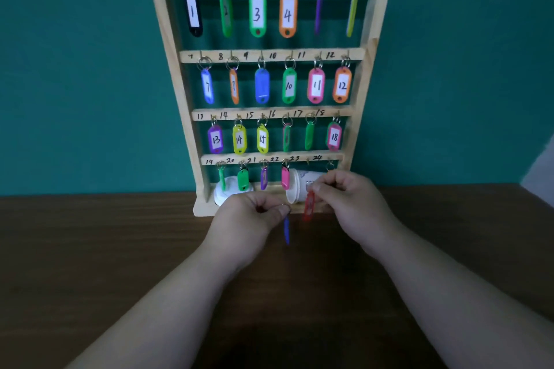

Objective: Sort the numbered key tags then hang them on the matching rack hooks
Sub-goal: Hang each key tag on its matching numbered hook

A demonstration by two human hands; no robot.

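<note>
A wooden key rack point(172, 48) stands on the table against a teal wall, with four numbered rows of hooks. Coloured key tags hang on nearly every hook, for example tag 3 point(257, 13) and tag 12 point(342, 84). In the bottom row, the hook under the number 23 point(308, 162) is bare. My left hand point(248, 216) pinches the ring of a blue tag point(287, 231) that hangs edge-on. My right hand point(347, 198) holds a red tag point(309, 207) by its top, just in front of the rack's base. The numbers on both held tags are hidden.
A white paper cup point(296, 189) lies on its side behind the rack's bottom row, and a white lid point(224, 189) sits at the lower left behind the tags. The dark wooden table point(120, 249) stretches toward me.
</note>
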